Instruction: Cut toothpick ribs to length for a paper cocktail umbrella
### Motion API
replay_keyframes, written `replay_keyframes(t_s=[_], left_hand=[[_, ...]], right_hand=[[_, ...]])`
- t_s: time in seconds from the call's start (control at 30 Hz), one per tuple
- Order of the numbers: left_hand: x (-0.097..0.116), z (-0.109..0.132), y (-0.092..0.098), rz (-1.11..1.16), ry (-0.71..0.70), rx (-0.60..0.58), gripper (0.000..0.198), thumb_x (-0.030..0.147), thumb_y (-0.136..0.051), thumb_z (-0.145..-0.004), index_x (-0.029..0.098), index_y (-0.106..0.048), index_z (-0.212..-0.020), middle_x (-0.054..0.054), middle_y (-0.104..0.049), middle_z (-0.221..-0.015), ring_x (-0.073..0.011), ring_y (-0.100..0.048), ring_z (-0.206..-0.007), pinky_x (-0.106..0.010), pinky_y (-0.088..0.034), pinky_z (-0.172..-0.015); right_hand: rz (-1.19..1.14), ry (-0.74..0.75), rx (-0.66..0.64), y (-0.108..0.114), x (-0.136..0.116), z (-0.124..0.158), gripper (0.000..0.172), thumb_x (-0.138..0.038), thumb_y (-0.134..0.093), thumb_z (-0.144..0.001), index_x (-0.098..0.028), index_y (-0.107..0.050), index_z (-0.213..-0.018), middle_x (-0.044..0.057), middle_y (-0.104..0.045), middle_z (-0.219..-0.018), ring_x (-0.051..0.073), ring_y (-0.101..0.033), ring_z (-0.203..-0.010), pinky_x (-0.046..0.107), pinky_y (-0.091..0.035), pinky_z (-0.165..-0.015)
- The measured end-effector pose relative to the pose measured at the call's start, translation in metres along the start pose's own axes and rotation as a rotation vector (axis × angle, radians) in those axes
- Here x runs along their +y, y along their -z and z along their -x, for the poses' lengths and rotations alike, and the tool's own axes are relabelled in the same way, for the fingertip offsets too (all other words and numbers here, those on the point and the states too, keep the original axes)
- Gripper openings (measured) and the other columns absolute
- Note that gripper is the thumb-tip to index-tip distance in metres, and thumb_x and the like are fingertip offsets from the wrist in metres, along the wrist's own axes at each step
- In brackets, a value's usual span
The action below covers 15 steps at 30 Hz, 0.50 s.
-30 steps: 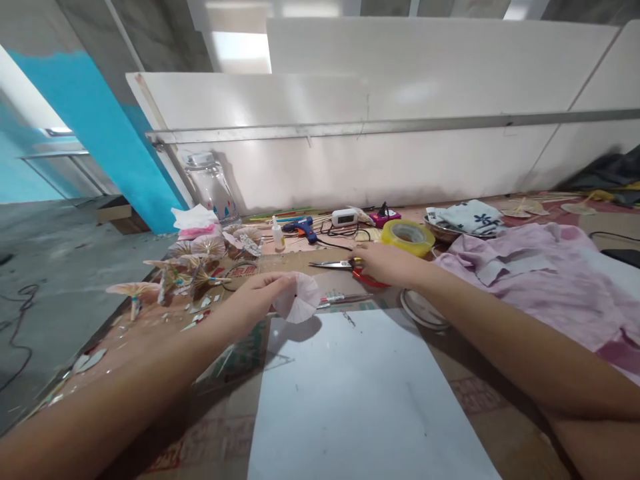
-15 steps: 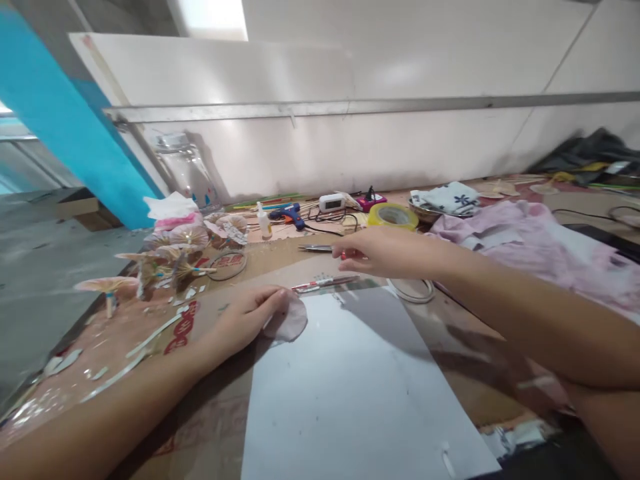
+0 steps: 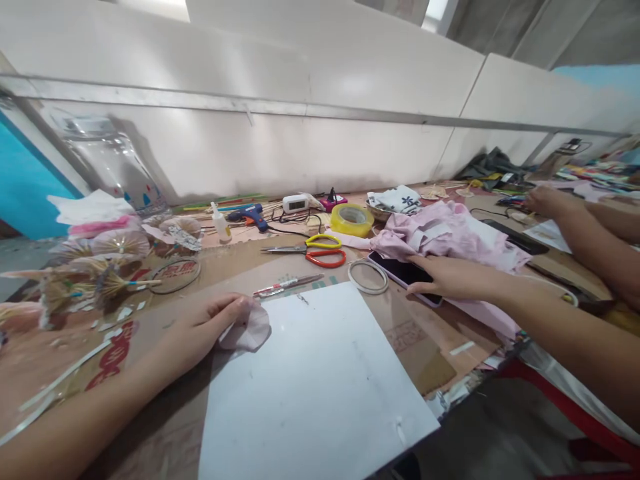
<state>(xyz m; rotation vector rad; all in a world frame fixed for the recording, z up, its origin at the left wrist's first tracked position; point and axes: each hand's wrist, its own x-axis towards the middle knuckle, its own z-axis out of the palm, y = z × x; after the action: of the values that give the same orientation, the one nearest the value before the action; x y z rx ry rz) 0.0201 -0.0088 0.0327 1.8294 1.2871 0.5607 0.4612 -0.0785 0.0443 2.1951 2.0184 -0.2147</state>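
Note:
My left hand [image 3: 200,328] rests on the table with its fingers pinched on a small pink pleated paper circle [image 3: 249,330] at the corner of a white sheet [image 3: 310,387]. My right hand [image 3: 447,278] lies on a dark phone [image 3: 400,272] that sits beside a pink cloth [image 3: 450,233]; the fingers curl over the phone's edge. Scissors with yellow and red handles [image 3: 315,249] lie alone on the cardboard, apart from both hands.
A tape ring [image 3: 368,276], yellow tape roll [image 3: 351,219], pen [image 3: 287,285], glue bottle [image 3: 221,224], blue glue gun [image 3: 249,215] and paper umbrellas [image 3: 95,267] crowd the table. A glass jar [image 3: 107,167] stands at the back left. Another person's arms [image 3: 585,227] work at the right.
My right hand left the scissors and moved right onto the phone. The view swung right. My left hand lowered the pink paper circle onto the table.

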Motion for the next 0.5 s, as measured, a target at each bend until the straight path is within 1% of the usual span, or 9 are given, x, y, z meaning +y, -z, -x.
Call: replay_keyframes(t_s=[0.07,0.17,0.23,0.33,0.4,0.43,0.5], left_hand=[[0.003,0.001,0.0,0.005,0.011,0.008,0.045,0.064,-0.059,-0.076,0.025,-0.081,-0.081,-0.006,-0.08,-0.082,-0.0288,-0.07,-0.078,-0.033,-0.054,-0.067],[0.004,0.001,0.0,-0.001,0.009,0.007,0.045,0.065,-0.06,-0.075,0.025,-0.081,-0.08,-0.006,-0.08,-0.082,-0.0291,-0.07,-0.078,-0.033,-0.054,-0.067],[0.001,0.0,0.0,-0.017,0.001,0.003,0.047,0.066,-0.059,-0.076,0.025,-0.081,-0.082,-0.006,-0.08,-0.082,-0.0288,-0.07,-0.078,-0.033,-0.053,-0.068],[-0.004,-0.002,0.0,-0.031,-0.02,-0.009,0.049,0.066,-0.057,-0.078,0.024,-0.08,-0.084,-0.005,-0.08,-0.084,-0.028,-0.07,-0.08,-0.032,-0.053,-0.069],[-0.007,-0.003,0.0,-0.03,-0.025,-0.02,0.05,0.067,-0.057,-0.079,0.023,-0.08,-0.086,-0.005,-0.08,-0.085,-0.0274,-0.07,-0.081,-0.032,-0.053,-0.07],[-0.007,-0.003,0.0,-0.03,-0.022,-0.023,0.05,0.067,-0.057,-0.079,0.023,-0.08,-0.087,-0.006,-0.08,-0.085,-0.0272,-0.069,-0.081,-0.031,-0.052,-0.07],[-0.006,-0.003,0.0,-0.034,-0.01,-0.028,0.051,0.067,-0.058,-0.079,0.022,-0.08,-0.087,-0.006,-0.08,-0.085,-0.0269,-0.069,-0.08,-0.031,-0.052,-0.07]], right_hand=[[-0.016,-0.01,0.0,-0.003,-0.002,-0.006,0.083,-0.07,-0.06,-0.086,-0.012,-0.055,-0.145,0.023,-0.071,-0.125,0.039,-0.07,-0.106,0.042,-0.051,-0.085],[-0.025,-0.067,0.019,-0.006,-0.008,-0.014,0.078,-0.067,-0.059,-0.086,-0.006,-0.059,-0.136,0.026,-0.071,-0.121,0.039,-0.07,-0.104,0.042,-0.052,-0.083],[-0.048,-0.109,0.015,-0.009,-0.011,-0.017,0.08,-0.069,-0.059,-0.085,-0.005,-0.061,-0.132,0.026,-0.072,-0.12,0.039,-0.07,-0.104,0.042,-0.053,-0.084],[-0.066,-0.17,-0.015,-0.013,-0.015,-0.017,0.084,-0.072,-0.058,-0.083,-0.004,-0.061,-0.131,0.028,-0.07,-0.123,0.041,-0.069,-0.109,0.044,-0.053,-0.087],[-0.086,-0.168,-0.004,-0.016,-0.023,-0.016,0.086,-0.07,-0.06,-0.083,-0.004,-0.058,-0.137,0.029,-0.065,-0.131,0.042,-0.066,-0.116,0.044,-0.053,-0.092],[-0.103,-0.136,0.024,-0.018,-0.028,-0.015,0.088,-0.068,-0.062,-0.083,-0.005,-0.053,-0.143,0.028,-0.062,-0.137,0.041,-0.063,-0.122,0.044,-0.052,-0.096],[-0.131,-0.055,0.104,-0.02,-0.039,-0.013,0.094,-0.063,-0.064,-0.084,-0.009,-0.038,-0.156,0.025,-0.054,-0.148,0.039,-0.056,-0.133,0.044,-0.048,-0.105]])
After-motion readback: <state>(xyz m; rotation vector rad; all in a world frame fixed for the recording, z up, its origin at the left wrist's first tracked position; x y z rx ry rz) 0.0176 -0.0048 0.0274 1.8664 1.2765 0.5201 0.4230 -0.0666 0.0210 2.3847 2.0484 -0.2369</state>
